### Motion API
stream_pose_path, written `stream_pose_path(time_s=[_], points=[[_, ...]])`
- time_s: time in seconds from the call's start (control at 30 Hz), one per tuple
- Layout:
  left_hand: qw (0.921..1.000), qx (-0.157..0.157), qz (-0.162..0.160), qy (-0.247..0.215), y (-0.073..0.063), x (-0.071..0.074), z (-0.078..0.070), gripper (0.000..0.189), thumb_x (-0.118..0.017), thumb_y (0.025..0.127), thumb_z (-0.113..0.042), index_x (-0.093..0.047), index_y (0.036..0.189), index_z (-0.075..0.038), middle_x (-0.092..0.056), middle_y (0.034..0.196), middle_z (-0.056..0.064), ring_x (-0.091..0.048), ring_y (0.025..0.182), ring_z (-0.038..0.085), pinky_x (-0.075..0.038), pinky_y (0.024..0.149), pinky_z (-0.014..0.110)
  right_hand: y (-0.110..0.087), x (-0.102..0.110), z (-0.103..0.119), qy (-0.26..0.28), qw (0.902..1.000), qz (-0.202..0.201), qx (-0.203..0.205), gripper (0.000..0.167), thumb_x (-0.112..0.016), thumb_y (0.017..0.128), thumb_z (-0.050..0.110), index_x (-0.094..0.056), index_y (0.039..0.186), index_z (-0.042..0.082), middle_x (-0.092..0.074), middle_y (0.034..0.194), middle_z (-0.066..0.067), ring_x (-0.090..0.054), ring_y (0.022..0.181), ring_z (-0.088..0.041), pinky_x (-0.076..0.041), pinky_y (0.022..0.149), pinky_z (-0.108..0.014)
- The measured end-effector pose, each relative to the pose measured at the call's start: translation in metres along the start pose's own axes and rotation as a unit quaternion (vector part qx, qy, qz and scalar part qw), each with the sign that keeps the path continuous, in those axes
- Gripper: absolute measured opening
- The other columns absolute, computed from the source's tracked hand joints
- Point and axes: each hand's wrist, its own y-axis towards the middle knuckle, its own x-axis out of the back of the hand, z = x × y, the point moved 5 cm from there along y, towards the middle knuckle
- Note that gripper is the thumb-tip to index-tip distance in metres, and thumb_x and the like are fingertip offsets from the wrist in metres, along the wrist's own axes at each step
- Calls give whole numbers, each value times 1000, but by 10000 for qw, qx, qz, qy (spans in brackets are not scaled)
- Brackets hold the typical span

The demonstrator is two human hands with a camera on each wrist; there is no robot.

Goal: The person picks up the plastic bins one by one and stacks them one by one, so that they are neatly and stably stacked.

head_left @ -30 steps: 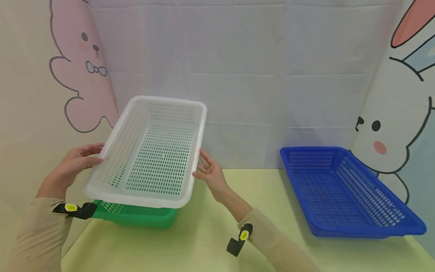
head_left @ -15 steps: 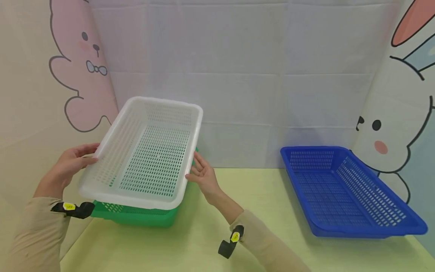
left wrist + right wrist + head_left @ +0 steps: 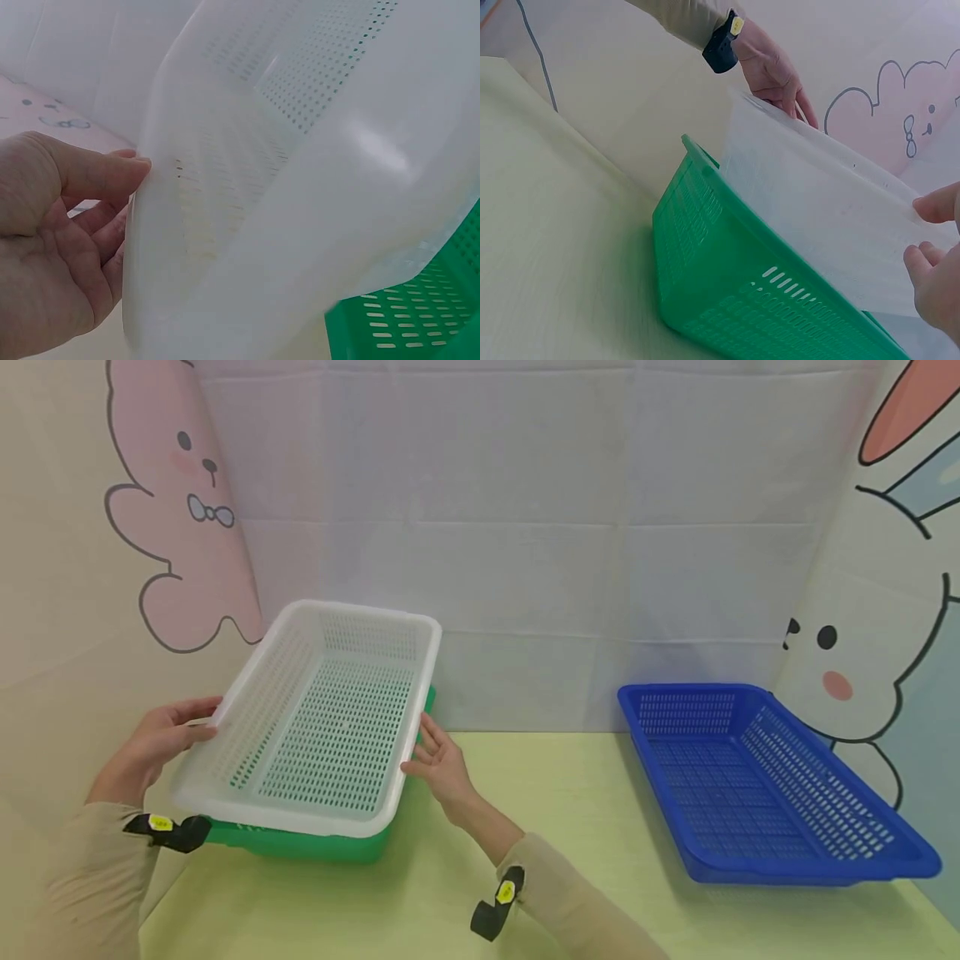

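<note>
Both hands hold a white plastic basket [image 3: 277, 821] with slotted sides and floor, nothing inside it. In the head view it hangs tilted at left, partly down in a green basket [image 3: 315, 846] that stands on the table. My left hand [image 3: 161, 737] pinches the left rim, thumb [image 3: 112, 174] over the edge and fingers behind it. On the opposite side, my right hand [image 3: 442, 777] grips the right rim with thumb and fingers. In the right wrist view, the white wall [image 3: 795, 187] slants inside the green basket [image 3: 720, 277]. Most of the green interior is hidden.
A blue slotted basket [image 3: 795, 870] stands on the right of the yellow-green table [image 3: 555, 793]. A white sheet [image 3: 525, 568] hangs behind, and sheets with cartoon animals close off both sides.
Both hands have lowered the white basket and shifted it slightly left, bringing it down into the green basket. The blue and green baskets have stayed in place.
</note>
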Motion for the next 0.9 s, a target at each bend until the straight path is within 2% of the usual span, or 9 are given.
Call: stream_pose_path(time_s=[0.3,0.5,0.63,0.73,0.8,0.9], points=[[9999,106,79,-91,-1,-7,16,64,-57,89,-16,-23,138,8,-44,89,-33,-56,78,-1,-46,68,21,-2,-2,-13,-186,9998,11,-63,76,-52,80,-15,-17,144,5,-19,148,-9,-33,129,-28,-39,96,-32],[9998,150,154,-43,0,-15,19,64,-56,89,-15,-23,138,8,-47,97,-23,-57,78,3,-49,68,24,-4,4,-20,-282,9995,-71,-116,76,-52,79,-15,-17,144,3,-19,148,-12,-32,129,-29,-39,96,-32],[9998,95,136,99,2,-21,22,62,-55,89,-11,-22,138,9,-51,113,1,-56,78,2,-49,67,25,-6,7,-22,-365,9991,-126,-179,76,-53,80,-14,-16,144,4,-17,148,-12,-31,129,-29,-38,97,-32],[9997,114,110,192,4,-26,23,60,-53,90,-10,-22,138,9,-46,122,23,-56,78,4,-49,67,26,-7,9,-23,-366,9989,-187,-239,77,-54,80,-13,-16,144,5,-17,149,-12,-32,129,-29,-38,97,-32],[9996,146,115,222,4,-28,24,59,-51,91,-10,-22,138,9,-38,127,31,-56,79,6,-49,67,26,-8,10,-23,-359,9989,-195,-243,77,-54,80,-14,-16,144,5,-17,149,-11,-32,129,-29,-38,97,-32],[9994,168,109,270,5,-31,26,58,-49,91,-9,-22,138,9,-32,132,35,-57,79,7,-48,67,25,-8,11,-23,-353,9990,-164,-214,77,-53,80,-14,-16,144,5,-17,149,-12,-31,130,-29,-37,98,-33]])
